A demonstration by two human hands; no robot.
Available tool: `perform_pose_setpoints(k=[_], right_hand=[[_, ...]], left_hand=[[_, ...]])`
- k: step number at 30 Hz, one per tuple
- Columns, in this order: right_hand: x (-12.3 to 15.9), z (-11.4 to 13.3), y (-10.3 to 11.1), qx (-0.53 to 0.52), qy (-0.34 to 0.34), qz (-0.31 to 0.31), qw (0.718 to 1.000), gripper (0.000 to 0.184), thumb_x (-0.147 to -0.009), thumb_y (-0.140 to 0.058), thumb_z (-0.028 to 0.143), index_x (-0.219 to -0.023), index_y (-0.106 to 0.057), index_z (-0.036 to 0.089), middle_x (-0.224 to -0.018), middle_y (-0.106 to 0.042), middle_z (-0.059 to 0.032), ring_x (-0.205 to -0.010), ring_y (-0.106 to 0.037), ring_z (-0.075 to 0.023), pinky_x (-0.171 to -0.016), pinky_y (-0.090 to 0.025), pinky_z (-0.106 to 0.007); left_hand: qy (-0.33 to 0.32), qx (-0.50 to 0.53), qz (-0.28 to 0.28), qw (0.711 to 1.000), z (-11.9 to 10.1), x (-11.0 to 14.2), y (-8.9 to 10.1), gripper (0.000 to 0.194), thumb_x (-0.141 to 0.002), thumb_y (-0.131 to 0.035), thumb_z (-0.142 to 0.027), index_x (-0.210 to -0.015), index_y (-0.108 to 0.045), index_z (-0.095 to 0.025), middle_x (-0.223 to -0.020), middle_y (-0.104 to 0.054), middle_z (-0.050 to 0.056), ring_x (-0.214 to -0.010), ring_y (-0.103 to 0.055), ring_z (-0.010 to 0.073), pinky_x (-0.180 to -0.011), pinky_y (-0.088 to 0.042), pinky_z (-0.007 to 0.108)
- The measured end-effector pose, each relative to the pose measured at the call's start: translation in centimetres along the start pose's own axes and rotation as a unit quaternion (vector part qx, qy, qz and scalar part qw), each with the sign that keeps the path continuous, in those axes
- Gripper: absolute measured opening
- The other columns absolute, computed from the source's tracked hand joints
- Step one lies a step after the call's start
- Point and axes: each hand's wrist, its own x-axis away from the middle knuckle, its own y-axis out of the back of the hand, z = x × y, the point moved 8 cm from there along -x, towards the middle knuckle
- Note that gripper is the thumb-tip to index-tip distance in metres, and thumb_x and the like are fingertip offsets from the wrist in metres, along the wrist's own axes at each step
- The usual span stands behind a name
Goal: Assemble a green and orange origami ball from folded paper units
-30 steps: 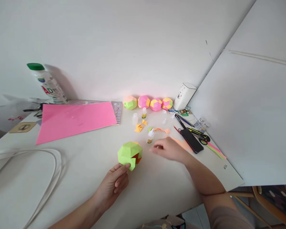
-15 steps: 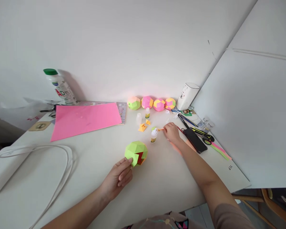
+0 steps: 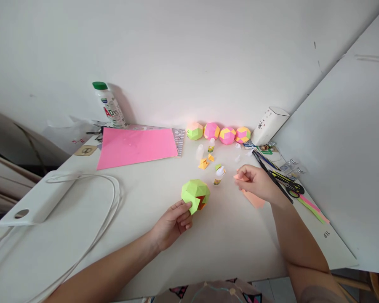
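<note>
My left hand (image 3: 173,221) pinches the edge of a faceted green paper ball (image 3: 194,191). A gap in the ball's right side shows red and orange inside. To the right, my right hand (image 3: 255,183) has its fingers closed on a small peach paper piece (image 3: 240,176). Beneath that hand lies a peach paper strip (image 3: 254,198) on the table. Between the hands stands a small glue bottle (image 3: 217,179) with white at its mouth. Behind it are a green paper scrap (image 3: 217,167) and folded orange paper pieces (image 3: 203,164).
Several finished paper balls (image 3: 212,131) line the wall. Two small bottles (image 3: 211,145) stand before them. Pink sheets (image 3: 139,147) lie at left, near a white cable (image 3: 113,198) and power strip (image 3: 44,198). Scissors (image 3: 293,191), pens and glass jars (image 3: 289,165) crowd the right side.
My right hand has lifted from the table near the glue bottle and drawn nearer, fingers curled on the peach piece. My left hand still holds the green ball. The view has swung left.
</note>
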Motion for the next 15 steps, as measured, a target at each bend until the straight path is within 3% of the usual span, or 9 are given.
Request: perform_pose_setpoints(k=[3, 7, 11, 15], right_hand=[[1.3, 0.9, -2.9, -0.039, -0.008, 0.126, 0.991, 0.022, -0.071, -0.075, 0.032, -0.077, -0.061, 0.018, -0.078, -0.055, 0.0002, -0.064, -0.055, -0.0109, -0.058, -0.048, -0.026], [1.7, 1.9, -6.3, -0.057, 0.046, 0.191, 0.979, 0.017, -0.078, -0.069, 0.032, -0.086, -0.070, 0.017, -0.087, -0.058, -0.0036, -0.070, -0.057, -0.0120, -0.065, -0.049, -0.028], [1.6, 2.4, -8.4, -0.031, 0.111, 0.150, 0.982, 0.012, -0.086, -0.059, 0.023, -0.085, -0.070, 0.017, -0.081, -0.062, -0.0038, -0.073, -0.057, -0.0130, -0.065, -0.047, -0.026], [2.1, 2.6, -9.6, 0.035, 0.175, 0.103, 0.979, 0.007, -0.086, -0.059, 0.017, -0.086, -0.066, 0.017, -0.078, -0.062, -0.0025, -0.069, -0.055, -0.0120, -0.064, -0.047, -0.025]], left_hand=[[0.012, 0.017, 0.004, 1.000, 0.2, 0.0, 0.0, 0.041, -0.071, -0.081, -0.031, -0.063, -0.042, -0.019, -0.047, -0.032, -0.010, -0.051, -0.043, 0.0074, -0.058, -0.047, 0.022], [0.031, 0.038, 0.036, 0.998, 0.4, 0.2, -0.4, 0.038, -0.075, -0.077, -0.032, -0.056, -0.048, -0.017, -0.051, -0.045, -0.005, -0.070, -0.060, 0.0131, -0.082, -0.053, 0.032], [0.032, 0.028, 0.063, 0.997, 0.1, 0.3, -0.6, 0.047, -0.082, -0.071, -0.036, -0.047, -0.045, -0.016, -0.068, -0.063, 0.004, -0.095, -0.066, 0.0208, -0.098, -0.049, 0.038], [0.024, 0.032, 0.073, 0.997, -0.2, 0.2, -0.9, 0.047, -0.082, -0.070, -0.037, -0.046, -0.047, -0.016, -0.080, -0.070, 0.009, -0.107, -0.065, 0.0235, -0.098, -0.050, 0.035]])
